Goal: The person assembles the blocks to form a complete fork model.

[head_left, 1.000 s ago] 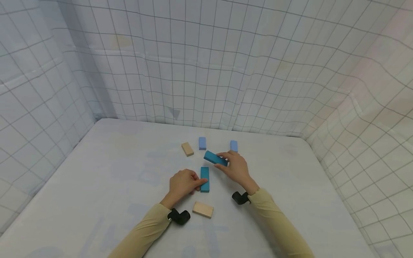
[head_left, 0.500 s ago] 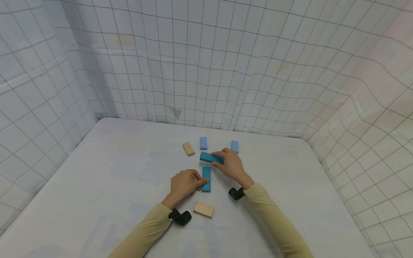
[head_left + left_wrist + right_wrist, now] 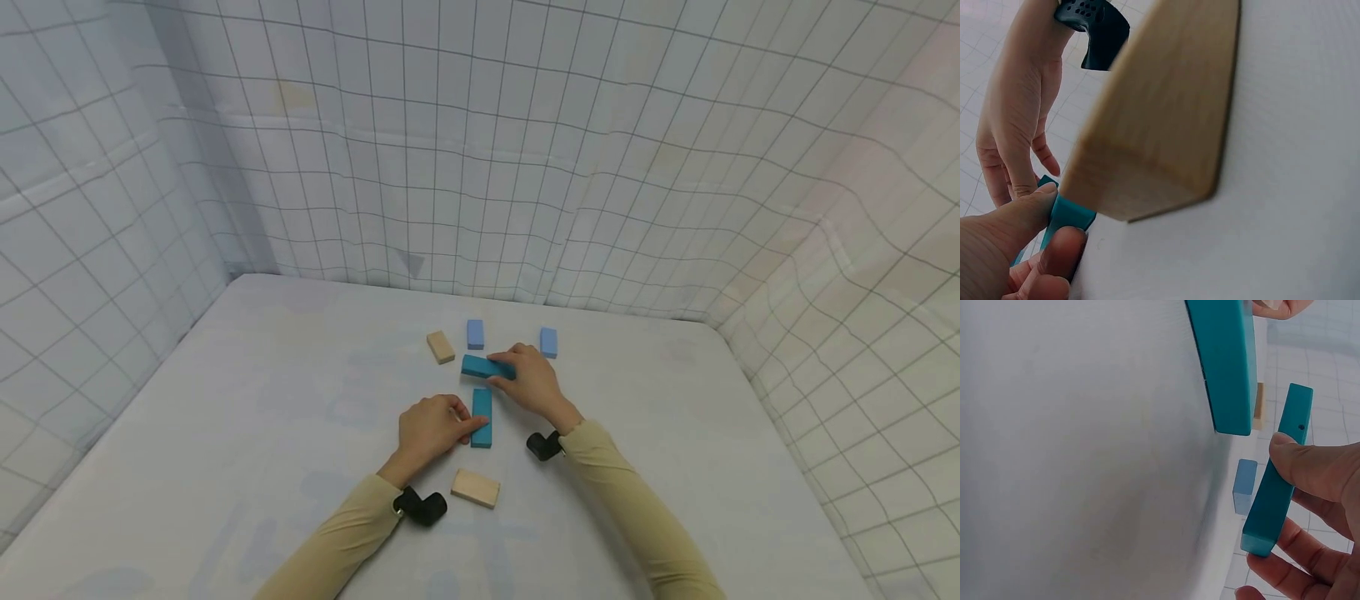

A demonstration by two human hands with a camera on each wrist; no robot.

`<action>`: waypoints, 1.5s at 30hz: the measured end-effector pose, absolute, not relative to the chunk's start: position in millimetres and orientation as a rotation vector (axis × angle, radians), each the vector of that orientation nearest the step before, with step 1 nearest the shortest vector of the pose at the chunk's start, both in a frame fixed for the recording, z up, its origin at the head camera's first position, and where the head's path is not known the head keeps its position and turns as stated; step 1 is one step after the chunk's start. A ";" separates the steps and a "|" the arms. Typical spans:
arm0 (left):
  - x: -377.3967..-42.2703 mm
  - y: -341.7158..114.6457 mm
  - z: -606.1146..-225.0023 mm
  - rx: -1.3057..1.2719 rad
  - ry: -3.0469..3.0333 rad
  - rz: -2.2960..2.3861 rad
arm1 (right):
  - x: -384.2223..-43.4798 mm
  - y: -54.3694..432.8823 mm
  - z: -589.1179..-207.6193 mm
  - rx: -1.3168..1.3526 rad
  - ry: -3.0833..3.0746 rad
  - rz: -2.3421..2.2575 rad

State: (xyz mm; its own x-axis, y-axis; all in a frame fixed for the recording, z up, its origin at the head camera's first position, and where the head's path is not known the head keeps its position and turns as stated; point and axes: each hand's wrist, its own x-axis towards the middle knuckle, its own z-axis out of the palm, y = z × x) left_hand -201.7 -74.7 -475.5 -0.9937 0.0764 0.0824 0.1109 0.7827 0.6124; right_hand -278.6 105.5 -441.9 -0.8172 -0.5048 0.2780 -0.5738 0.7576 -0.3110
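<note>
In the head view a long teal block (image 3: 482, 404) lies flat on the white table, pointing away from me. My left hand (image 3: 431, 429) pinches it, thumb laid across its top and fingers curled at its left side. A second teal block (image 3: 474, 366) is held by my right hand (image 3: 534, 379) between thumb and fingers, turned crosswise just beyond the far end of the first. The right wrist view shows this held block (image 3: 1269, 506) raised off the table, a small dark hole in one side. Nearest me lies a plain wooden block (image 3: 476, 488), large in the left wrist view.
Beyond the hands stand a small wooden block (image 3: 441, 347) and two light blue blocks, one in the middle (image 3: 476, 334) and one to the right (image 3: 549, 342). White gridded curtains (image 3: 480, 167) enclose the table's back and sides.
My right hand has carried its teal block left and slightly nearer the table, turning it more crosswise. My left hand keeps its grip on the lying block. The whole view has shifted slightly.
</note>
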 end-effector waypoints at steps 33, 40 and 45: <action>-202.5 -76.3 -477.9 -0.163 -2.901 -1.021 | -286.9 104.6 -450.7 0.867 -2.877 0.578; -203.2 -75.7 -478.6 -0.156 -2.902 -1.025 | -289.4 104.4 -454.1 0.872 -2.890 0.554; -201.8 -76.1 -479.1 -0.154 -2.901 -1.028 | -290.4 103.4 -457.0 0.863 -2.904 0.563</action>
State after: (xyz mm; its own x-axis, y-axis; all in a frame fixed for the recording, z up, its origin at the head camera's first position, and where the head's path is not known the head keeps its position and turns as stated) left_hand -201.8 -76.1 -479.1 -0.9932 0.0741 0.0896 0.1140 0.7728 0.6243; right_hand -290.4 103.4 -457.0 -0.8415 -0.5164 0.1585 -0.5383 0.7765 -0.3275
